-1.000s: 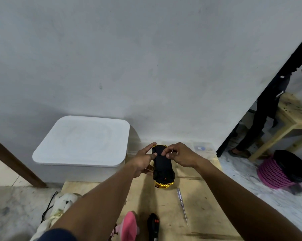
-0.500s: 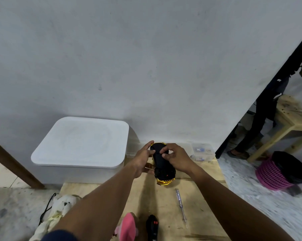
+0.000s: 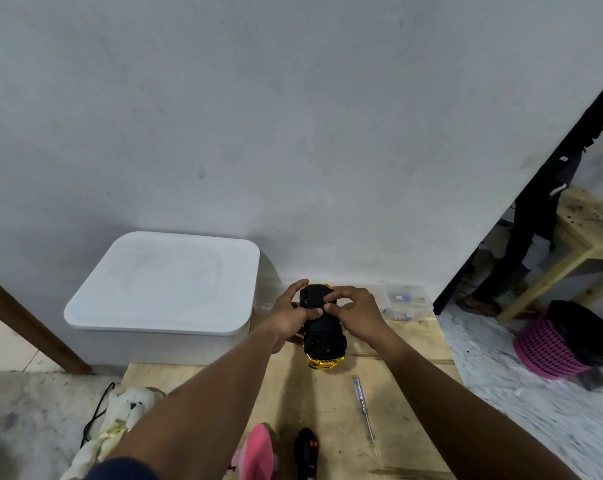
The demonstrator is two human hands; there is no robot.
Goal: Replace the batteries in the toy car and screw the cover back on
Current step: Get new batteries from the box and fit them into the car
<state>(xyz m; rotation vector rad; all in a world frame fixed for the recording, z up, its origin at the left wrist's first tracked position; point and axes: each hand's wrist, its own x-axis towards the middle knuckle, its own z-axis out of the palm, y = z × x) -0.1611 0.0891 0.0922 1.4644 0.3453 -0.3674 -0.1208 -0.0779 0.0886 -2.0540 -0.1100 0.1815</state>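
Against the grey wall, on the wooden tabletop (image 3: 328, 403), the upturned toy car (image 3: 322, 327) is gripped by the left hand (image 3: 291, 317) while right hand (image 3: 353, 313) fingers pinch at its underside; the screwdriver (image 3: 364, 412) lies nearby

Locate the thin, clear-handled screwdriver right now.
In the head view, the screwdriver lies untouched on the wooden board, right of centre, just nearer than the upturned gold-and-black toy car.

A white lidded bin (image 3: 168, 285) is blocking the counter's (image 3: 293, 403) left side; the wall (image 3: 328, 150) and a clear box (image 3: 409, 303) are closing the back. Bare counter is lying open beside the screwdriver (image 3: 364, 412).
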